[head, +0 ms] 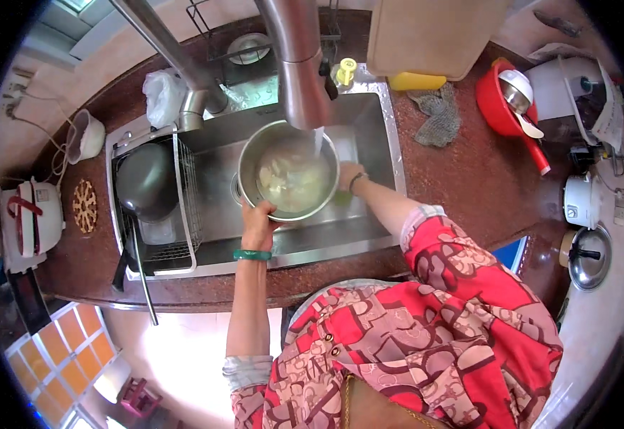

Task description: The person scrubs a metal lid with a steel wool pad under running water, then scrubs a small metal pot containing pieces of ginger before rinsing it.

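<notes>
A round metal pot (288, 211) stands in the steel sink basin (217, 225), with cloudy liquid and pale pieces of food (282, 182) inside it. Water (319, 140) runs into the pot from the large steel faucet (306, 102). My left hand (260, 216) grips the near-left rim, its thumb over the edge. On the other side, my right hand (348, 174) is against or just beside the pot's outer wall. The pot hides most of that hand's fingers. Just below it shows a greenish thing (344, 198), too blurred to name.
A wire rack (187, 214) with a dark pan (148, 182) fills the sink's left end; a long handle juts over the counter's front edge. On the right counter lie a grey mesh cloth (438, 115) and a red basin (491, 104). A cutting board (430, 37) stands behind.
</notes>
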Demonstrator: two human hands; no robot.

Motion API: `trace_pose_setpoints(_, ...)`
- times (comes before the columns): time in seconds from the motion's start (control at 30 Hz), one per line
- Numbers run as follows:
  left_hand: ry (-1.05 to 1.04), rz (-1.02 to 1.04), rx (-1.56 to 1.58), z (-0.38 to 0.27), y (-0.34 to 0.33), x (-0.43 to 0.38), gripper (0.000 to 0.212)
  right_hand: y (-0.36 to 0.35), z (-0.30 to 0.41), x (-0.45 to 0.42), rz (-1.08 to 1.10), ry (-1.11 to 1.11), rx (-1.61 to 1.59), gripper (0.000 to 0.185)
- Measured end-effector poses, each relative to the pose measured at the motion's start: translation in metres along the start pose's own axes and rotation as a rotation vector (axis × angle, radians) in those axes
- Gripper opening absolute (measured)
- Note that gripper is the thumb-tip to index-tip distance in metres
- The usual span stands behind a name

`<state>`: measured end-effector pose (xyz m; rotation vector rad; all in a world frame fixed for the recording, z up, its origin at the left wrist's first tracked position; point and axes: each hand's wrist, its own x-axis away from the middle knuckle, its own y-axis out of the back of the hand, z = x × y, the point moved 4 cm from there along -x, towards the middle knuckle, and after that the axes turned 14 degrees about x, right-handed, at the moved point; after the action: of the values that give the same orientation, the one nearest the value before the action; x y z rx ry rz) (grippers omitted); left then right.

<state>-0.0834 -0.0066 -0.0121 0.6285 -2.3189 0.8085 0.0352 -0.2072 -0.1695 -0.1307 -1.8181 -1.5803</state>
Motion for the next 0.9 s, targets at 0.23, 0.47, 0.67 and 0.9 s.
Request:
trace_pose_setpoints(0.23,0.07,0.085,0.155,0.008,0.002,-0.007,0.037,0.1,-0.006,0.082,-0.062,0.025,-0.022,0.017)
trace_pose_setpoints(0.47,-0.004,0.179,0.111,-0.005,-0.012,-0.007,0.041,0.075,-0.004,0.112,0.196,0.491,-0.164,0.019)
trace_pose_setpoints(0.67,0.064,0.108,0.222,0.009,-0.006,-0.011,0.058,0.035,0.023,0.126,0.282,0.467,-0.42,0.039)
trace_pose_setpoints(0.9,-0.045,0.178,0.141,0.0,-0.021,0.004,0.042,0.019,0.027,0.125,0.368,0.429,-0.108,0.057)
